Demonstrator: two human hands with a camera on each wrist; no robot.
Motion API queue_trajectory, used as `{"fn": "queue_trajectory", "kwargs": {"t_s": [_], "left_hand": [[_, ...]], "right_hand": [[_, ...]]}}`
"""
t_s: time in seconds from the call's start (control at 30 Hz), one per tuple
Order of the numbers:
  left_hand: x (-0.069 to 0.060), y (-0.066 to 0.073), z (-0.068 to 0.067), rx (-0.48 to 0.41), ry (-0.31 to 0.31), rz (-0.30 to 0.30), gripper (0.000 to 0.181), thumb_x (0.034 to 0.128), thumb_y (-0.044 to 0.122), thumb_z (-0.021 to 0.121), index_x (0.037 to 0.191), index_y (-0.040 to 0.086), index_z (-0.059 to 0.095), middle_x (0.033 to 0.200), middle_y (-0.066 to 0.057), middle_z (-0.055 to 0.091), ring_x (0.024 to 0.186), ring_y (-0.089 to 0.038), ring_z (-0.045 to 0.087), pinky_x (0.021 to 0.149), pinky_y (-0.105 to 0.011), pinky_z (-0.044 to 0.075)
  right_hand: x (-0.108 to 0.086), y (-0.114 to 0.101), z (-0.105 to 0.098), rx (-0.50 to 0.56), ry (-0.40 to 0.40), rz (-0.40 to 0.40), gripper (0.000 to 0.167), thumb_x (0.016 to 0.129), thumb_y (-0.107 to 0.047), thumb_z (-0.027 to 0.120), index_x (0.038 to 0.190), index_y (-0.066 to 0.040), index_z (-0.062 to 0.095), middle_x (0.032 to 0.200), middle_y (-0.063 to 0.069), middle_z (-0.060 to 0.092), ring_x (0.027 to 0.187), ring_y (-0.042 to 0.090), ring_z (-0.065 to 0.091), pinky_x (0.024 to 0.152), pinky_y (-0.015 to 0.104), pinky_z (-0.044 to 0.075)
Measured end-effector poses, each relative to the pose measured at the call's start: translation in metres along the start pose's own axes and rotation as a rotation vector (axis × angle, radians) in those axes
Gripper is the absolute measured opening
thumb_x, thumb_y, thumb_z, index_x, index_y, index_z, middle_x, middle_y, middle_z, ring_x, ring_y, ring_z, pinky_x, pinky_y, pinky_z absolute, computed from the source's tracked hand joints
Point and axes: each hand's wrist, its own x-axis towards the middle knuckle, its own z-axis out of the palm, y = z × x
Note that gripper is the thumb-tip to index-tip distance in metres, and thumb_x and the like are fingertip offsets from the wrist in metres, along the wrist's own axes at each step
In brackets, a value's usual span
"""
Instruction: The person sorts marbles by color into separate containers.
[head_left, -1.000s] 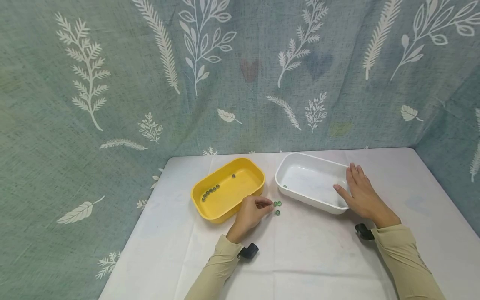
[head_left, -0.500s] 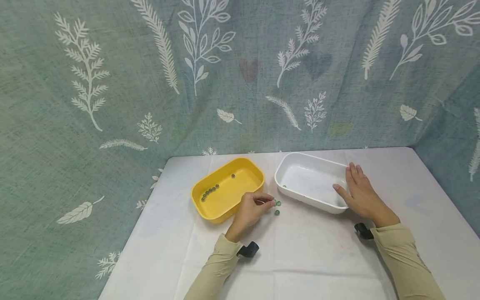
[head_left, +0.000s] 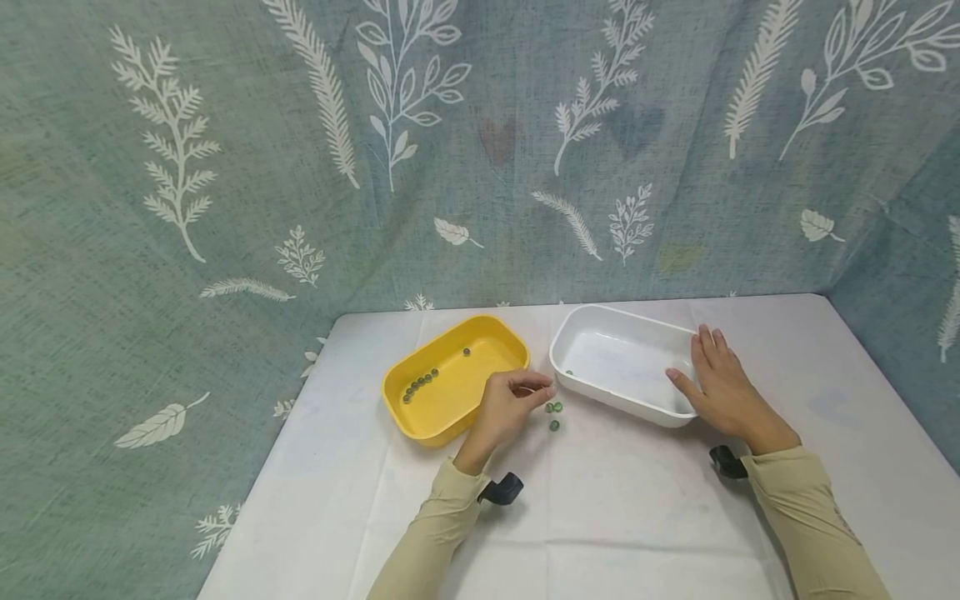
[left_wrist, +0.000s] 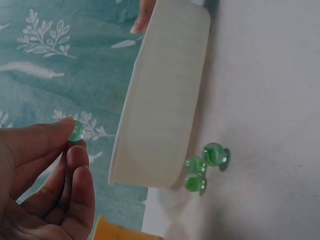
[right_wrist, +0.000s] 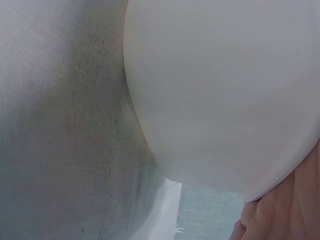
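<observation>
Thumb and fingertips of my left hand (head_left: pixel 508 406) pinch a clear green marble (left_wrist: pixel 76 131), held up off the table beside the near left corner of the white tub (head_left: pixel 626 362). Below that hand, 3 more green marbles (left_wrist: pixel 214 154) lie close together on the cloth. My right hand (head_left: pixel 718 390) rests with straight fingers on the tub's right rim, thumb over the inside; the right wrist view shows its fingers (right_wrist: pixel 287 207) against the rim. One small marble (head_left: pixel 569 373) shows inside the white tub near its left end.
To the left of the white tub stands a yellow tub (head_left: pixel 472 379) with several dark-looking marbles (head_left: pixel 422 381) in it, most in a row. A white cloth (head_left: pixel 615 508) covers the table. Patterned green-blue fabric (head_left: pixel 525 250) hangs behind and at both sides.
My left hand has picked up a marble from the group on the cloth and moved upward and slightly right, toward the white tub. The right hand has stayed put.
</observation>
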Motion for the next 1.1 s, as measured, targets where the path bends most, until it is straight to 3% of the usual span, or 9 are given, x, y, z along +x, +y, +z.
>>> {"fn": "queue_trajectory", "kwargs": {"t_s": [0.57,1.1], "left_hand": [[0.023,0.014,0.003,-0.006,-0.004,0.069,0.014,0.0916,0.017,0.079,0.103,0.009,0.082,0.100,-0.007,0.080,0.089,-0.009,0.068,0.081,-0.021,0.058],[0.043,0.024,0.013,0.010,0.012,0.088,0.016,0.0923,0.020,0.079,0.104,0.009,0.082,0.102,-0.008,0.080,0.091,-0.014,0.071,0.084,-0.022,0.059]], "right_hand": [[-0.001,-0.001,0.000,-0.041,0.023,-0.001,0.093,0.109,-0.055,0.033,0.157,0.019,0.004,0.168,0.037,-0.006,0.157,0.055,-0.009,0.124,0.073,0.003],[-0.001,-0.003,0.000,-0.030,0.018,0.003,0.094,0.109,-0.056,0.033,0.157,0.019,0.004,0.168,0.036,-0.008,0.157,0.054,-0.012,0.125,0.072,0.001]]}}
